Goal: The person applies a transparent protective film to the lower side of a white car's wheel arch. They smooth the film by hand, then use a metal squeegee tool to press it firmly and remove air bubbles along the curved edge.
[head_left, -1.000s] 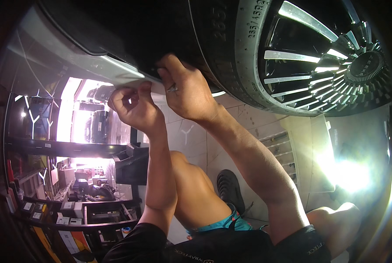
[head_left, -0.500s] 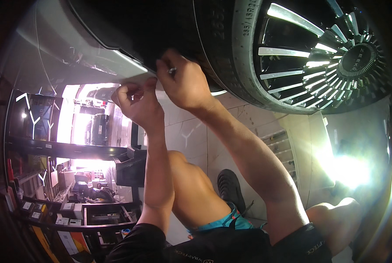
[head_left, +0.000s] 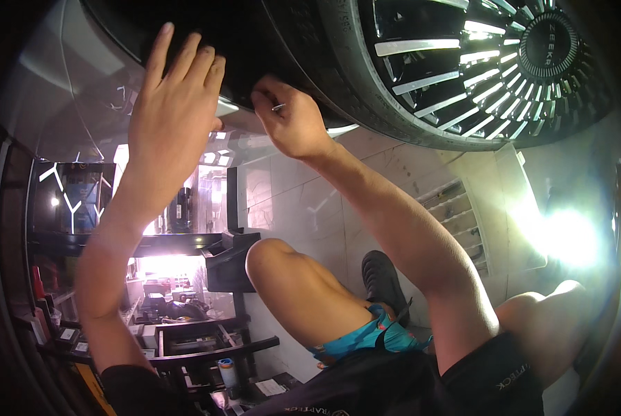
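Observation:
My left hand (head_left: 175, 114) is open, its fingers stretched out over the edge of the light grey car body panel (head_left: 43, 104) at the dark wheel arch (head_left: 237, 41). To its right, my right hand (head_left: 295, 125) is closed, with a small thin shiny metal piece (head_left: 278, 107) showing between its fingers. Its kind cannot be made out. The fingertips of my right hand reach into shadow by the arch's lower end, beside the tyre (head_left: 355, 87). What they touch there is hidden. The spoked wheel (head_left: 421, 47) fills the upper right.
A black shelf cart (head_left: 234, 260) stands at the left, with boxes and a spray can (head_left: 227, 373) around its lower part. A slotted floor grate (head_left: 456, 211) lies below the wheel. At the right a bright lamp (head_left: 567, 236) glares. My bent knee (head_left: 272, 267) is beneath my arms.
My left hand has moved up and left from beside my right hand, and its curled fingers have opened out. My right hand stays at the arch. The view has shifted, with the wheel higher.

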A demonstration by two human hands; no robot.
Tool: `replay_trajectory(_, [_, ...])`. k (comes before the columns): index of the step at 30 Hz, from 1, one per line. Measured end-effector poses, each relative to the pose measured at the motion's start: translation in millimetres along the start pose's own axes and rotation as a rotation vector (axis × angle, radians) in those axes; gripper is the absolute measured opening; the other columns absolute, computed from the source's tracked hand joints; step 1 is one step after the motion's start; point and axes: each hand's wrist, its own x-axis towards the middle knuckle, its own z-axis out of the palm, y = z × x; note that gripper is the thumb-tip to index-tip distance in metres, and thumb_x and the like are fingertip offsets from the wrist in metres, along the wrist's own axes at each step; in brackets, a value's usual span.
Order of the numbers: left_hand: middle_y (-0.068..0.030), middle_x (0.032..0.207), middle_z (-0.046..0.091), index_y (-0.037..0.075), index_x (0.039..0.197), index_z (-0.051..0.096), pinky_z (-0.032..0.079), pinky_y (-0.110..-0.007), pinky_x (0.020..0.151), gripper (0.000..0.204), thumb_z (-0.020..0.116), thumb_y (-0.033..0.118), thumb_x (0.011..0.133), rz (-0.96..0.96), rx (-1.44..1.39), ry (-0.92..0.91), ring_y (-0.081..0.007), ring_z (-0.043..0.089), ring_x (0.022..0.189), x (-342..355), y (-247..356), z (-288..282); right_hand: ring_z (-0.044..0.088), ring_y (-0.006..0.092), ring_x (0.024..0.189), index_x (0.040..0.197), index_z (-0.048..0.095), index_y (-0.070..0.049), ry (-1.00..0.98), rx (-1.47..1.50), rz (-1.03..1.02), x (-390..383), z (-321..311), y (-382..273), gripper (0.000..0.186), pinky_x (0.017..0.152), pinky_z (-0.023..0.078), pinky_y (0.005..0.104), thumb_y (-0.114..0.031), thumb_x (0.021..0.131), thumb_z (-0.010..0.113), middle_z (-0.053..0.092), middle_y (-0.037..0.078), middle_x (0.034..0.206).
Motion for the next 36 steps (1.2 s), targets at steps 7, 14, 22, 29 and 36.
replay_trajectory(7, [-0.0073, 0.107, 0.074, 0.005, 0.107, 0.079, 0.046, -0.041, 0.111, 0.036, 0.087, 0.026, 0.079, 0.147, -0.274, -0.356, -0.0234, 0.069, 0.111, 38, 0, -5, 0.070, 0.0303, 0.073, 0.113, 0.069, -0.005, -0.003, 0.026, 0.038, -1, -3, 1, 0.019, 0.071, 0.054, 0.0398, -0.019, 0.101, 0.063, 0.073, 0.017, 0.092])
replay_trajectory(14, [-0.0059, 0.084, 0.075, 0.008, 0.081, 0.078, 0.050, -0.037, 0.088, 0.020, 0.089, 0.023, 0.073, 0.149, -0.218, -0.160, -0.0194, 0.072, 0.094, 29, 5, 9, 0.070, 0.0336, 0.073, 0.111, 0.073, -0.006, 0.071, -0.025, 0.019, -2, 4, -1, 0.018, 0.071, 0.055, 0.0402, -0.017, 0.097, 0.067, 0.076, 0.017, 0.097])
replay_trajectory(22, [-0.0061, 0.085, 0.075, 0.008, 0.081, 0.076, 0.044, -0.034, 0.091, 0.011, 0.080, 0.018, 0.082, 0.177, -0.226, 0.038, -0.0178, 0.071, 0.089, 11, 8, 20, 0.072, 0.0368, 0.075, 0.108, 0.073, -0.006, 0.143, 0.058, -0.071, -2, 6, -9, 0.016, 0.071, 0.056, 0.0431, -0.012, 0.093, 0.070, 0.075, 0.018, 0.092])
replay_trajectory(29, [-0.0064, 0.087, 0.075, 0.007, 0.084, 0.076, 0.044, -0.034, 0.091, 0.010, 0.079, 0.016, 0.083, 0.194, -0.227, 0.057, -0.0184, 0.071, 0.091, 10, 7, 20, 0.072, 0.0409, 0.083, 0.098, 0.070, -0.006, 0.058, -0.234, 0.064, 6, 6, -20, 0.020, 0.076, 0.056, 0.0479, -0.025, 0.095, 0.064, 0.074, 0.020, 0.088])
replay_trajectory(36, [-0.0063, 0.088, 0.075, 0.008, 0.085, 0.076, 0.044, -0.035, 0.091, 0.016, 0.082, 0.022, 0.082, 0.181, -0.243, 0.019, -0.0188, 0.071, 0.091, 13, 7, 17, 0.072, 0.0404, 0.085, 0.100, 0.074, -0.010, -0.030, -0.229, 0.234, 10, 2, -31, 0.038, 0.079, 0.056, 0.0477, -0.044, 0.102, 0.057, 0.074, 0.019, 0.087])
